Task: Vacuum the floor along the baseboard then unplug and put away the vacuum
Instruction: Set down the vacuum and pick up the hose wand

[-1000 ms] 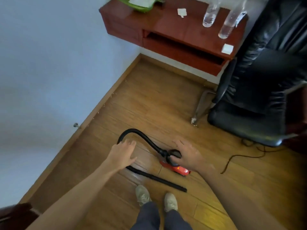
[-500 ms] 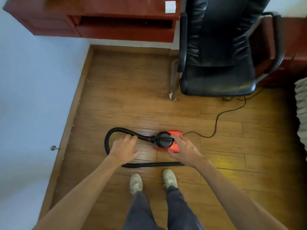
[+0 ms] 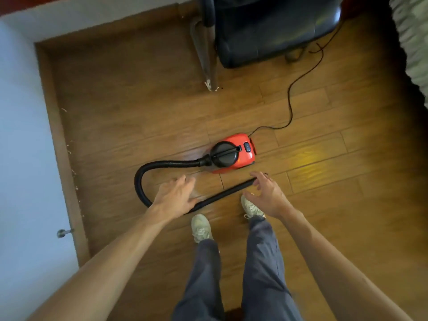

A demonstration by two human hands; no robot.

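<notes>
A small red vacuum (image 3: 245, 156) with a black round top sits on the wooden floor ahead of my feet. Its black hose (image 3: 143, 172) loops left and runs into a straight black wand (image 3: 222, 195) lying across the floor. My left hand (image 3: 176, 195) hovers open over the wand's left part, fingers spread. Above the wand's right end my right hand (image 3: 266, 193) is open too, holding nothing. The black power cord (image 3: 289, 107) trails from the vacuum toward the chair. A wooden baseboard (image 3: 60, 140) with small debris along it lines the left wall.
A black leather chair (image 3: 273, 26) on a metal leg (image 3: 206, 59) stands at the top. A metal door stop (image 3: 62, 232) juts from the left wall. Light fabric (image 3: 414, 38) shows at the right edge. My shoes (image 3: 201, 228) stand just behind the wand.
The camera tilted down and the view shifted. Both hands came off the hose and the vacuum body and now hover lower, over the wand.
</notes>
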